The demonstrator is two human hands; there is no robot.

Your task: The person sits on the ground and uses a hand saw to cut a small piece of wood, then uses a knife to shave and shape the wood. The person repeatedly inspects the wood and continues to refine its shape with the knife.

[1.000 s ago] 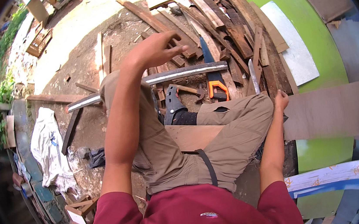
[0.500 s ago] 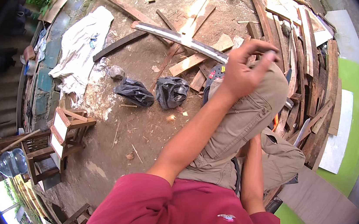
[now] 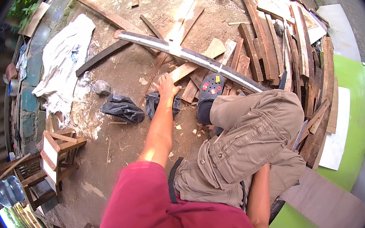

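Observation:
My left hand (image 3: 166,86) stretches out over the near black plastic bag (image 3: 152,101), its fingers spread at the near end of a light wooden plank (image 3: 183,72). I cannot make out anything held in it; whether it touches the plank or the bag is unclear. The arm covers part of this bag. A second crumpled black bag (image 3: 122,108) lies just to its left. My right forearm (image 3: 259,195) passes down behind my bent leg in khaki trousers (image 3: 247,138), which hides the right hand.
A long beam with a white stripe (image 3: 194,58) lies across other boards beyond my clog (image 3: 211,88). Stacked timber (image 3: 305,52) fills the right side, beside a green panel (image 3: 349,92). At left are a white cloth (image 3: 63,59), a small wooden stool (image 3: 53,156) and a clear water bottle (image 3: 9,191).
My left hand has moved from above my knee, left and down to the black bag and plank end. The view has shifted slightly, and my clog now shows fully.

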